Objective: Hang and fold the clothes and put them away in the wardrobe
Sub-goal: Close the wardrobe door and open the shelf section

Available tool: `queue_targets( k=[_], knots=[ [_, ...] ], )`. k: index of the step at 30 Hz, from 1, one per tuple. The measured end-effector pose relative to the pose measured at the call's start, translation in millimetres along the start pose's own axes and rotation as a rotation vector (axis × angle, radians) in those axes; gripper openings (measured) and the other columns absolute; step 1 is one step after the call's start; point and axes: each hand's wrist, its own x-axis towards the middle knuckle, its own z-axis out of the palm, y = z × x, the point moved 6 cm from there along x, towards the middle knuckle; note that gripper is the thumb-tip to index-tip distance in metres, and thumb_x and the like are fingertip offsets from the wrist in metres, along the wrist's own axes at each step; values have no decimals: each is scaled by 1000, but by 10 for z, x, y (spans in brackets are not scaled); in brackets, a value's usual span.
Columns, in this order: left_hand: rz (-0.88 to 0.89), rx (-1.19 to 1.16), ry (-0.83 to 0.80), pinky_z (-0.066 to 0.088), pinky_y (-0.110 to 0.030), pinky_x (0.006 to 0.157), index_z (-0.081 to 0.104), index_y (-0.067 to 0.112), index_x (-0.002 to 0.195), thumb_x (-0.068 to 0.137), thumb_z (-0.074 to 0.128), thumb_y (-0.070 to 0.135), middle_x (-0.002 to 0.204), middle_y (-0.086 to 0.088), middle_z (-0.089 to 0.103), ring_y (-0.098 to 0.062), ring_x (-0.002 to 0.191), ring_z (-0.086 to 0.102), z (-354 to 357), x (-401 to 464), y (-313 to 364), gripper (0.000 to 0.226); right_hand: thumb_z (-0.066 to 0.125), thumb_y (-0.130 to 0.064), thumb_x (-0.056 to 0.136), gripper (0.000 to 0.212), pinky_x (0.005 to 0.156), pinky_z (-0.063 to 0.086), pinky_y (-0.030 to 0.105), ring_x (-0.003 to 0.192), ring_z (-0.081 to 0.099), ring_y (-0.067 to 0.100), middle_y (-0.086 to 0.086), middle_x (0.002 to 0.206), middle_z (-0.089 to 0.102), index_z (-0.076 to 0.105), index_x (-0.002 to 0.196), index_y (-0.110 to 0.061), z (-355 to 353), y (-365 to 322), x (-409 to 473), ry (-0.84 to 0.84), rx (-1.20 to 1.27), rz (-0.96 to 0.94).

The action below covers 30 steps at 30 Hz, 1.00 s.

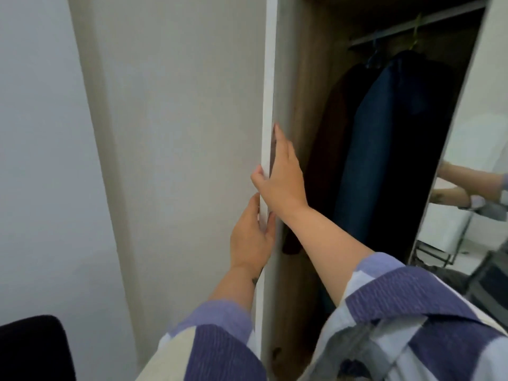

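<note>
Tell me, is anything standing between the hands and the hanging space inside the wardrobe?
Nothing visible blocks it. The left hand and right hand both hold the edge of the white door, which stands open; the rail with dark garments is exposed.

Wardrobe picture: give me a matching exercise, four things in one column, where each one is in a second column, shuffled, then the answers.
Things:
1. left hand
2. right hand
3. blue garment
4. green hanger

Places:
A. hooked on the rail at the top of the wardrobe
B. higher on the white door edge, fingers reaching behind it
C. hanging inside, right of the dark brown garment
D. lower on the white door edge, gripping it

Pairs: 1-D, 2-B, 3-C, 4-A
</note>
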Motion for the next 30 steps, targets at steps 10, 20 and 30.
queue_targets(
  k=[10, 20, 30],
  knots=[
    [279, 44, -201, 51, -37, 95, 25, 19, 149, 89, 62, 33, 146, -1, 36, -17, 127, 45, 1157, -275, 628, 72, 48, -11, 96, 52, 96, 45, 21, 106, 53, 4, -10, 126, 55, 32, 144, -19, -1298, 590, -220, 163, -153, 140],
    [541, 417, -683, -10, -57, 113, -57, 21, 121, 47, 72, 76, 132, -2, -59, -24, 133, -42, 2065, -116, 568, 158, 42, -30, 88, 73, 112, 8, 65, 147, -2, 32, 16, 160, 2, 13, 152, -9, -1926, 1803, -905, 161, -1368, 319],
    [603, 439, -808, -17, -64, 106, -60, 21, 116, 54, 76, 66, 121, -8, -66, -30, 109, -62, 2712, -28, 639, 156, 70, -25, 77, 99, 107, 8, 72, 147, -5, 36, 15, 160, -3, 8, 153, -13, -2081, 2188, -966, 106, -1667, 438]
  ],
)
